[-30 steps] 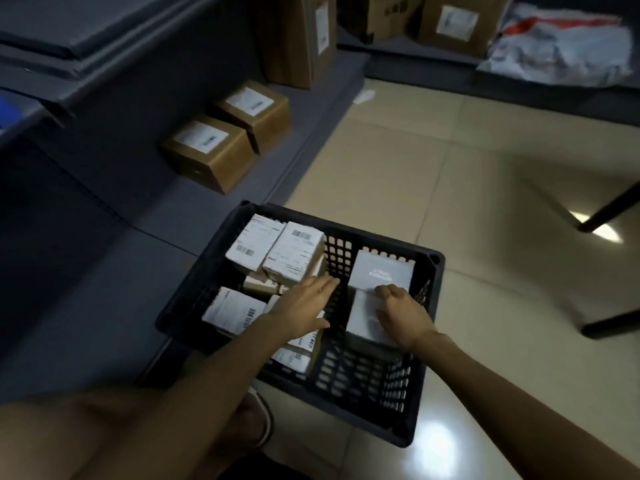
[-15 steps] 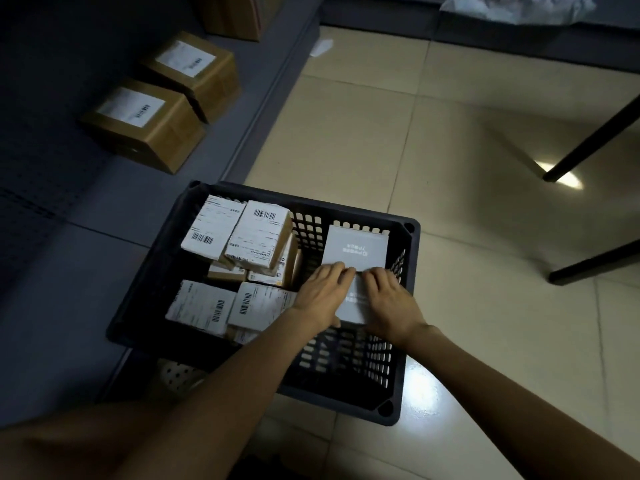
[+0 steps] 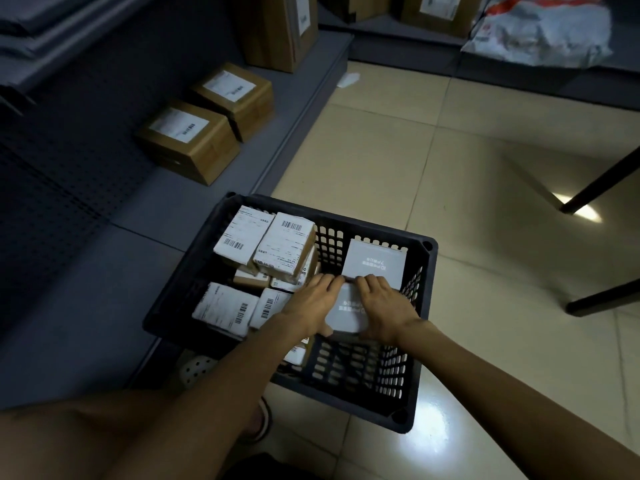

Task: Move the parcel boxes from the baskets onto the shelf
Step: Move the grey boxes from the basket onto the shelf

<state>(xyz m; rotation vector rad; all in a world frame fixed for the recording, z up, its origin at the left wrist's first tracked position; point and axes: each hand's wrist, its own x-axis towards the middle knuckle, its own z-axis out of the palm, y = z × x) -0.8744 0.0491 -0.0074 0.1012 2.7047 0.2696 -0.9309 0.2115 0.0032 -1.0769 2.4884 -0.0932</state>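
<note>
Inside the basket (image 3: pixel 420 393), both hands now clamp the near white box (image 3: pixel 347 311): left hand (image 3: pixel 311 301) and right hand (image 3: pixel 384 306) fingers curled round its sides; lift toward shelf (image 3: pixel 194 202) appears imminent

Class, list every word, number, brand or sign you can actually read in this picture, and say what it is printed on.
No text here can be quoted with confidence.
White box gripped by both hands: grey print, upside down, blurred.
Second white box behind it: same kind of print, unreadable.
Labelled parcels in the basket: barcodes and small print, too small.
Brown boxes on the shelf: white labels, blurred.
</note>
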